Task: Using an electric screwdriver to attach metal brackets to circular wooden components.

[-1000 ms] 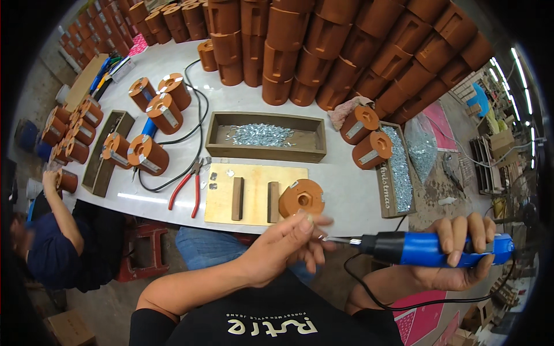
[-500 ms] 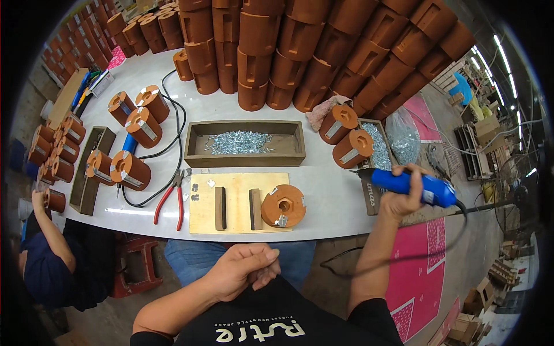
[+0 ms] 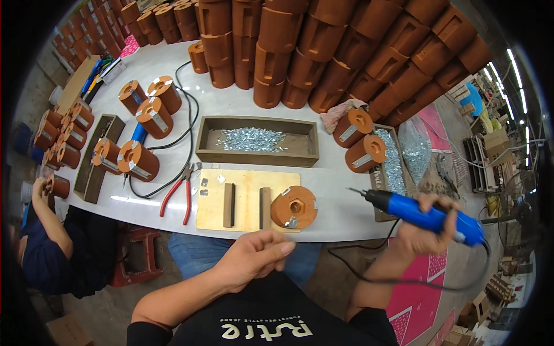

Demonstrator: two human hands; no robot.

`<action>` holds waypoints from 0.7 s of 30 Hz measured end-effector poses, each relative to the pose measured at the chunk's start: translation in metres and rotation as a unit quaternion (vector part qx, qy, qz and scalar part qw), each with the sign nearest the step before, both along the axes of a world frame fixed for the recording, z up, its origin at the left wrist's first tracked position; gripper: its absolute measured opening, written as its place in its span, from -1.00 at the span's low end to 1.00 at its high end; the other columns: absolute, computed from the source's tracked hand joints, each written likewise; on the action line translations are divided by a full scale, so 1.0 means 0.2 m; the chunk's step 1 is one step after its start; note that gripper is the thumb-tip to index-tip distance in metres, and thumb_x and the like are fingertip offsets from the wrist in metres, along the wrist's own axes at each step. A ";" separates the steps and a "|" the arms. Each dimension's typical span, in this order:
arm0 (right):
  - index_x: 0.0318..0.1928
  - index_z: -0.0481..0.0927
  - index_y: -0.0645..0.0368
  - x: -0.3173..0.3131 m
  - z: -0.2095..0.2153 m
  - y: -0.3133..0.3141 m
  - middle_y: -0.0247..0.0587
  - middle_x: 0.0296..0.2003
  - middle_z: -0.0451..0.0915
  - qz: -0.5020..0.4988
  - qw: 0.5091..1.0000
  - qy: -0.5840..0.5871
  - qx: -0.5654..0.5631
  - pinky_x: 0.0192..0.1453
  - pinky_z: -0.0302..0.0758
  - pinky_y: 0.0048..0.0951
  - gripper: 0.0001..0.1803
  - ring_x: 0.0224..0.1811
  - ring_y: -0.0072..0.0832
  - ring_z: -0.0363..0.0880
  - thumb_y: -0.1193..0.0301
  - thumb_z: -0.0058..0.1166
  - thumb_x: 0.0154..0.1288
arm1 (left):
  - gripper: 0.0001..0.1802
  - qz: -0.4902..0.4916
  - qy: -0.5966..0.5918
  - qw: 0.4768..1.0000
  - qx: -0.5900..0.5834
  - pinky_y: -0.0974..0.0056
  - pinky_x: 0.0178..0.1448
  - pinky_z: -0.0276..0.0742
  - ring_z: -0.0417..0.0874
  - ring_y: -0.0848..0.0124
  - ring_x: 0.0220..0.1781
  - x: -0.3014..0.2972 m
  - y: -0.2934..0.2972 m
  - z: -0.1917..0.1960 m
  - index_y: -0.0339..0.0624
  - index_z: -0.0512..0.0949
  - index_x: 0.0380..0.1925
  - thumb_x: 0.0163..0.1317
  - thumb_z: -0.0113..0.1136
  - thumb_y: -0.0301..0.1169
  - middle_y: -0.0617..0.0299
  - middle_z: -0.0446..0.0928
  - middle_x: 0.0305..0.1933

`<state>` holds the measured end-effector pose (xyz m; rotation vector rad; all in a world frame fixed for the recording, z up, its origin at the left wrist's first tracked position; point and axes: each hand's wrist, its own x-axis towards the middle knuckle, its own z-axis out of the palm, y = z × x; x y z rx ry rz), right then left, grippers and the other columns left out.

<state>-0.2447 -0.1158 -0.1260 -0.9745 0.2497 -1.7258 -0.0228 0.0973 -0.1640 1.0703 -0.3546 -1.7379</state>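
My right hand (image 3: 431, 226) grips a blue electric screwdriver (image 3: 411, 210) off the table's right front side. Its dark bit points left, and a black cord trails from its back end. Just in front of the table edge is my left hand (image 3: 254, 260), its fingers curled together; whatever they may hold is hidden. Nearest to it, a reddish-brown cylinder (image 3: 283, 209) with a centre hole and small metal pieces on top stands on a pale wooden board (image 3: 246, 196). Left of the cylinder, two wooden strips (image 3: 229, 205) are set upright across the board.
Behind the board, a wooden tray (image 3: 254, 157) holds small silvery screws. Red-handled pliers (image 3: 187, 199) lie left of it, beside more cylinders (image 3: 138, 161). Two cylinders (image 3: 366, 157) stand right, by another screw-filled tray (image 3: 378, 183). Tall cylinder stacks (image 3: 271, 63) line the back. A co-worker's arm (image 3: 51, 225) is at far left.
The screwdriver in my right hand has moved right and slightly down, away from the tray. My left hand has shifted a little right, toward the cylinder. The whole view has shifted slightly.
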 end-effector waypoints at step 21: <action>-0.07 0.27 0.14 0.14 0.25 0.40 -0.23 -0.29 0.43 0.266 0.959 -0.011 -0.094 -0.27 0.45 -0.22 -0.65 -0.47 -0.33 0.54 0.36 0.15 0.29 | -0.85 0.068 -0.015 0.989 -0.133 0.51 -0.61 0.19 0.29 0.66 -0.67 0.00 0.00 -0.02 -0.28 0.52 -0.19 0.39 0.10 -0.41 0.08 0.64 -0.32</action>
